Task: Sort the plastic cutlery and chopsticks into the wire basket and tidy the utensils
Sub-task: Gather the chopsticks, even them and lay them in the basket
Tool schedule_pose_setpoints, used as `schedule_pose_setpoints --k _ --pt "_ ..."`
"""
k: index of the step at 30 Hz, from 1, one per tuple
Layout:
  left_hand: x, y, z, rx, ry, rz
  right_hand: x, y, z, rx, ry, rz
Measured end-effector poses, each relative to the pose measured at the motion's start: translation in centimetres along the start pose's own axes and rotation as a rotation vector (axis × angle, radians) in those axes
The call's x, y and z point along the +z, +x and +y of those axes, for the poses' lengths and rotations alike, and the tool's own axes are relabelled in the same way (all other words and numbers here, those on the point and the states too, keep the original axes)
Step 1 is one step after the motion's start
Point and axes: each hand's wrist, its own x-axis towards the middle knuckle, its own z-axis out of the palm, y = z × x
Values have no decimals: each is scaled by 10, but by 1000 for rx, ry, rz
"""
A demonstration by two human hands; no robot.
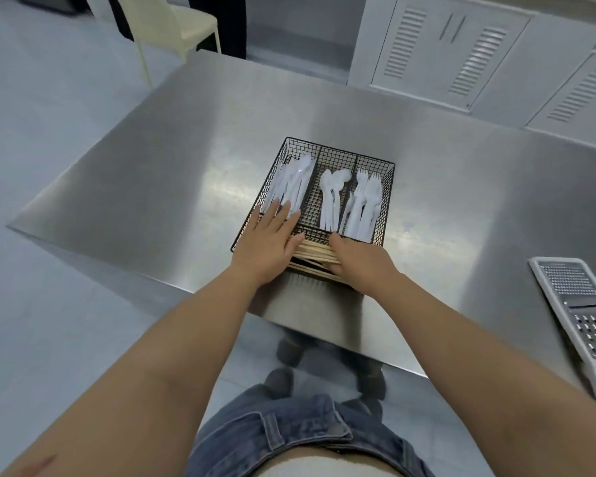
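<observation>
Chopsticks [315, 253] lie bundled in the near compartment of the wire basket [387, 187], which sits at frame centre on the steel desk [152, 173]; their long axis runs left to right across the frame, crosswise to the three far compartments; the left hand [267, 241] rests flat at the bundle's left end, fingers spread and reaching over the divider onto the handles of the white knives [291, 184] in the left compartment, so its grip is splayed and pinches nothing; the right hand [355, 261] lies over the bundle's right end, fingers curled down against the sticks, and whether that grip truly clasps them or merely presses on them I cannot tell; spoons [331, 197] fill the middle compartment and forks [363, 204] the right one, all with handles toward the person; no loose cutlery shows on the desk, so the sorting looks nearly finished and this appears to be the squaring-up; the coming move likely turns on the two hands pushing inward along that left-right axis, each already at its own end; a grater [578, 304] lies at the right edge, well apart.
</observation>
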Motion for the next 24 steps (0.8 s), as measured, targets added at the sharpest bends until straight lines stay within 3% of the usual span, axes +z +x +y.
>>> schedule_pose_setpoints --k 3,7,9,15,19,24 --pt "0 2 -2 13 -7 -6 6 -4 1 45 8 64" --pt "1 2 -4 22 -39 1 11 -7 0 13 0 441" --pt "0 2 -4 14 -72 -2 13 -6 4 58 -18 521" --pt "-11 17 -13 -126 -135 54 20 -3 17 344 112 171" --pt "-13 34 -27 -285 -135 -2 24 -1 22 499 165 153" --pt "-15 54 -32 -352 -278 22 19 10 24 707 408 157"
